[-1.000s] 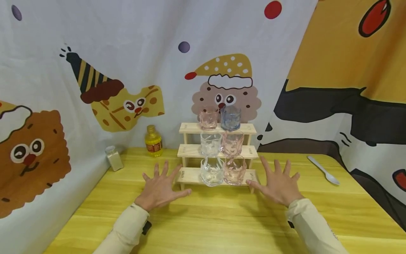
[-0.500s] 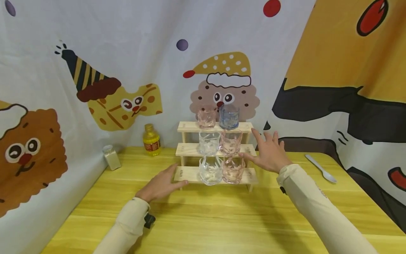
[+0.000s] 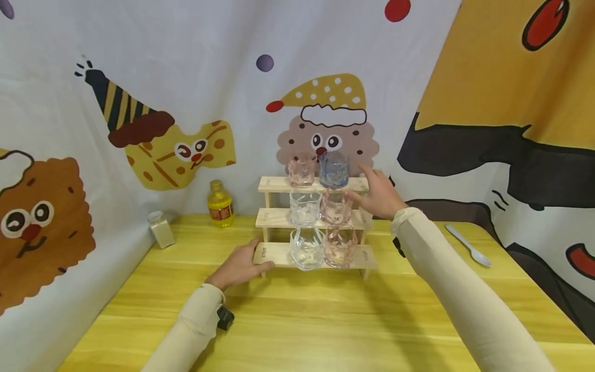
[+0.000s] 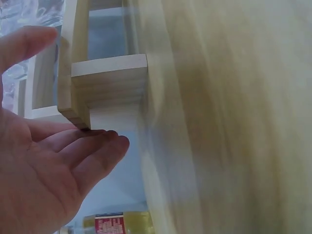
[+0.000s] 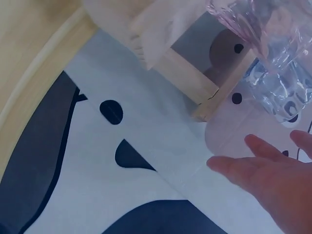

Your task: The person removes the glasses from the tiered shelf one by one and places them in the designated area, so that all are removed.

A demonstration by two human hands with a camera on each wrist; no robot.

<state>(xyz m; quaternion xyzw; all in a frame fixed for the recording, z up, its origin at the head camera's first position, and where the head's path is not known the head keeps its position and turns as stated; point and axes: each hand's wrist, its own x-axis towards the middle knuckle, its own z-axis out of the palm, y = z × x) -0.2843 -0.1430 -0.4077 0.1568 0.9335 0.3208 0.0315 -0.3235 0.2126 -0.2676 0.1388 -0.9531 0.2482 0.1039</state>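
A three-tier wooden stand (image 3: 274, 218) bears several drinking glasses, two on each step. On the top step are a pink glass (image 3: 301, 170) and a blue glass (image 3: 334, 169). Clear glasses and pink glasses fill the lower two. My left hand (image 3: 238, 266) is at the left end of the bottom step. In the left wrist view its fairly straight fingers (image 4: 97, 153) lie against the board's end, with the thumb raised apart. My right hand (image 3: 382, 195) reaches beside the top step, fingers spread near the blue glass. The right wrist view shows a gap between fingers and glass.
A yellow bottle (image 3: 220, 204) and a white-filled jar (image 3: 160, 230) stand left of the stand on the wooden table (image 3: 297, 315). A pale spoon (image 3: 468, 246) lies at the right. Behind hangs a printed cloth (image 3: 204, 67).
My right hand has risen from the bottom step's right side to the top step, by the blue glass. My left hand has gone from spread fingers to lying against the bottom step's end.
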